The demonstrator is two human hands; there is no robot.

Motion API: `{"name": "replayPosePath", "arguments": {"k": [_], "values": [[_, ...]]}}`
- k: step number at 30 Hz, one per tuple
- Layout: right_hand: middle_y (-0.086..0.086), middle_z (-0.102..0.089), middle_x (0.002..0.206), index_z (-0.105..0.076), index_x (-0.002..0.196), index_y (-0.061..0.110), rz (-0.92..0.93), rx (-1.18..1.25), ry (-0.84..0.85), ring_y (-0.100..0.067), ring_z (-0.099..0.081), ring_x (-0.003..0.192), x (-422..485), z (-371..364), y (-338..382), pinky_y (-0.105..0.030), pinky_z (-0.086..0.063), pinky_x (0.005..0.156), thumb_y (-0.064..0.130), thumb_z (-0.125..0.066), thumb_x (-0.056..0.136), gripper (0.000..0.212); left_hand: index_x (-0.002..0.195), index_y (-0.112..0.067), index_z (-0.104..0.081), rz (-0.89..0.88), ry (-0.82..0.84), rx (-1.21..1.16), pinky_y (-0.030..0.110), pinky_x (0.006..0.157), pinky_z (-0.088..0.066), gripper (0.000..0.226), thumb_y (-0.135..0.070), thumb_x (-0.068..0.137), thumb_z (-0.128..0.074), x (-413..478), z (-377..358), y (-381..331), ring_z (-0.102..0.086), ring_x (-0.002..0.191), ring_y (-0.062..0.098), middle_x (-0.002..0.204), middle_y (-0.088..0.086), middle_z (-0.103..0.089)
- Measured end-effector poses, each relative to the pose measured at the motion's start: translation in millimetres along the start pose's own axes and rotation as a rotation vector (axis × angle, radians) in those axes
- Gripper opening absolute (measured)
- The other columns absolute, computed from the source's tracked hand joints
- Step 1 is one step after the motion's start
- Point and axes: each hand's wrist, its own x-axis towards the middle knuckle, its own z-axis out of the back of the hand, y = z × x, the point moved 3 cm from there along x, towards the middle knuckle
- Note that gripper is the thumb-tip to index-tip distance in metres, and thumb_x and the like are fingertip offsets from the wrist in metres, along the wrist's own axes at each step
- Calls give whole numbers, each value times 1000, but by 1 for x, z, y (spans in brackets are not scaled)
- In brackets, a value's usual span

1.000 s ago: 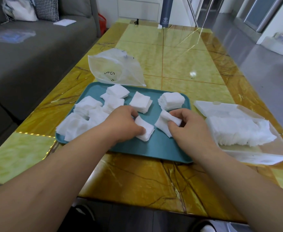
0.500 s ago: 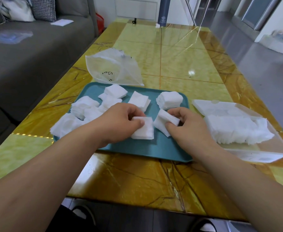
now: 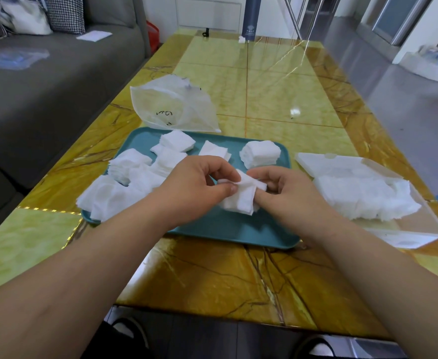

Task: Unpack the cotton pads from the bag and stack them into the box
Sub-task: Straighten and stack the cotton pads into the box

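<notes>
Work sits at the gathering step: over the tray's (image 3: 238, 229) middle, left hand (image 3: 194, 185) and right hand (image 3: 287, 193) pinch one small bundle of cotton pads (image 3: 241, 200) in curled fingers (image 3: 228, 189). More loose pads (image 3: 124, 182) cover the tray's left half. Next, probably, the bundle goes right of the tray into the part-filled box (image 3: 430, 224). Beyond the tray lies the bag (image 3: 171, 110).

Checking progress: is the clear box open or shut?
Open: the box shows cotton pads piled uncovered; its lid lies flat behind.

Both bare forearms forward, left hand (image 3: 194, 183) and right hand (image 3: 286, 189) together, fingers (image 3: 219, 165) pinching one wad of cotton pads (image 3: 241, 200).
</notes>
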Motion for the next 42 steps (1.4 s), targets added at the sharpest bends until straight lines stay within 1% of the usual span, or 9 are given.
{"name": "replayPosePath", "arguments": {"k": [5,9,13,17,22,29,34,39,42], "values": [[4,-80,103,-74,121,21,-4,66,53,-12,-76,95,1,-2,2,-34,-64,84,5,-62,98,30,90,-26,-79,-5,-6,8,8,50,-34,12,-15,86,-80,1,0,0,-42,48,0,50,-21,-53],[-2,-80,101,-74,119,16,-17,132,97,-17,-78,91,0,-3,3,-30,-64,73,-1,-60,98,31,87,-29,-80,-26,27,20,14,52,-37,12,-18,84,-82,0,0,-1,-43,53,5,61,-5,-56],[-3,-80,102,-74,121,16,-8,160,120,-22,-77,96,0,-4,2,-41,-65,81,-3,-57,97,35,88,-29,-80,-29,1,26,13,54,-39,12,-17,85,-80,1,2,-1,-45,56,6,63,-5,-55],[-7,-78,108,-69,129,17,-42,257,201,-30,-74,104,-1,-2,0,-50,-63,88,4,-70,75,56,89,-28,-80,-15,-15,27,11,53,-37,11,-17,86,-80,1,3,-2,-44,55,5,55,-16,-53],[-6,-78,110,-67,134,20,1,232,184,-30,-74,103,-2,0,-1,-50,-62,90,1,-79,87,52,86,-31,-79,-54,-65,70,13,59,-42,12,-20,82,-83,-1,6,-4,-56,64,18,79,11,-65],[-17,-77,109,-72,125,19,-27,308,188,-29,-73,96,-2,-1,-2,-45,-63,86,-6,-66,95,40,79,-29,-78,-213,-147,185,7,70,-38,12,-18,80,-84,-1,11,-7,-60,81,4,81,-14,-65],[-23,-75,110,-73,120,20,-108,331,104,-31,-72,94,0,3,-7,-41,-65,81,-10,-62,95,41,83,-23,-74,-141,-207,96,7,63,-40,10,-15,86,-79,0,26,-5,-57,64,-7,83,-8,-72],[-18,-78,105,-67,129,14,-138,361,53,-26,-73,91,3,4,-9,-38,-64,81,-8,-65,93,42,89,-16,-75,-89,-54,-146,32,69,-53,9,-8,87,-80,-5,28,-7,-62,70,15,82,7,-74],[-20,-77,106,-68,127,12,-102,371,80,-29,-74,98,2,0,-5,-38,-63,86,-10,-65,91,42,91,-18,-77,-71,14,-122,37,70,-57,12,-10,84,-82,-8,14,-9,-63,70,18,83,7,-75]]}}
